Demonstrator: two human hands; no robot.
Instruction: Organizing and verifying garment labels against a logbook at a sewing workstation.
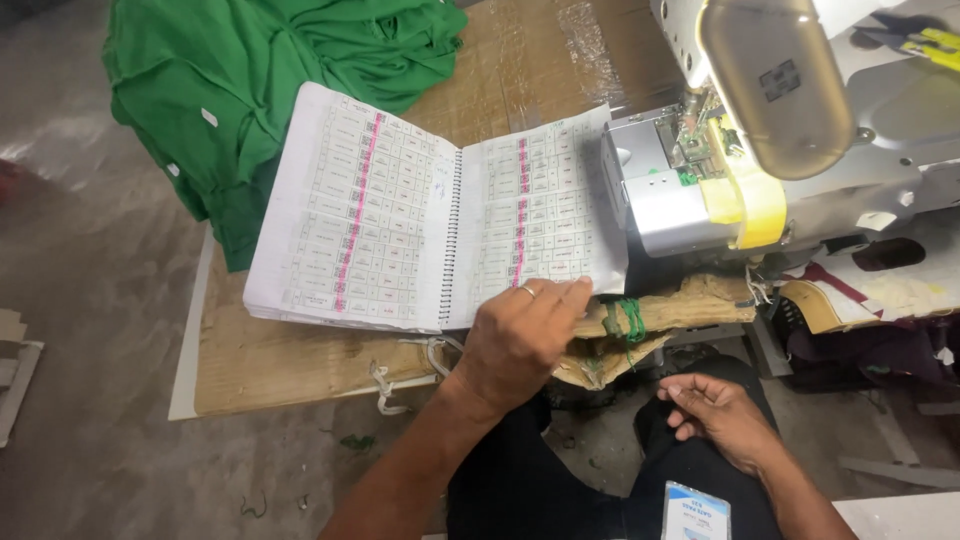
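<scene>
Resting on the lower edge of an open spiral notebook (430,230), the left hand (520,340) presses fingers flat, gripping nothing. Notebook lies on the wooden table (270,360): two white gridded pages, each with one pink stripe. Right hand (720,415) sits apart on the lap, fingers loosely curled, empty. One green garment pile (270,90) beyond; one sewing machine (780,140) rightward, yellow-taped.

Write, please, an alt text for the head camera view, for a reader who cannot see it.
A person's left hand presses on the lower edge of an open spiral notebook of printed tables with pink strips, lying on a wooden table. The right hand rests loosely closed over the lap. A green garment pile lies behind the notebook, and a sewing machine stands to the right.
</scene>
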